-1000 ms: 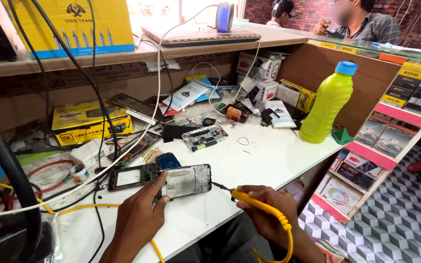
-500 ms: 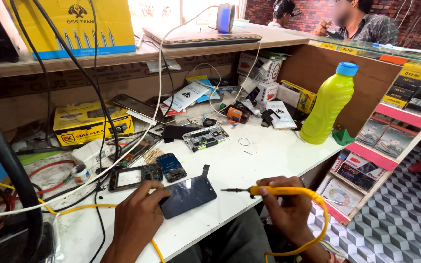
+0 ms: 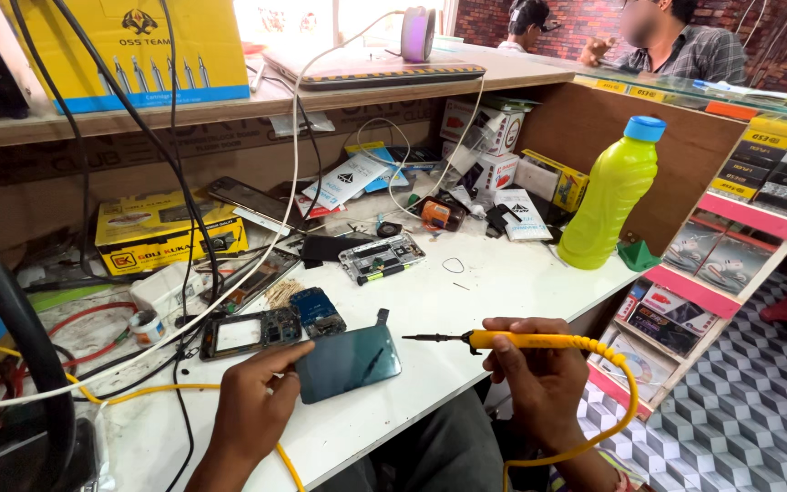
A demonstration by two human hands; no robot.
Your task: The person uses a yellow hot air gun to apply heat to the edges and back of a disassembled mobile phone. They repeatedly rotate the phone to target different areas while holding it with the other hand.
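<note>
Right hand (image 3: 539, 374) is wrapped around the yellow soldering iron (image 3: 530, 341), fingers clamped tight on the handle, dark tip pointing left and hanging just above the white bench top (image 3: 521, 273). The tip is short of the phone screen panel (image 3: 348, 363), not touching it. The iron's yellow cord (image 3: 626, 401) loops down off the right of my fist and past the bench edge.

Left hand (image 3: 252, 410) is at the left edge of the screen panel, fingers curled together, thumb and forefinger pressing on that edge; I cannot tell whether they pinch it or only steady it. The panel lies flat, dark glassy face up, a small black tab sticking out of its far right corner.

Just beyond the panel, touching or nearly so, sits a small blue circuit board (image 3: 318, 312). Left of that board, just behind the panel's far left corner, lies the open phone frame (image 3: 250, 333) with its pale rectangle showing. Further back from the panel, well apart, is another stripped phone body (image 3: 382, 257), silver and green.

Far right of the panel, at the bench's back corner, the lime-green bottle (image 3: 612, 196) with a blue cap stands upright. Behind the panel to the left, under the shelf, a yellow box (image 3: 170, 232) lies flat. Cables cross the bench left of the panel.
</note>
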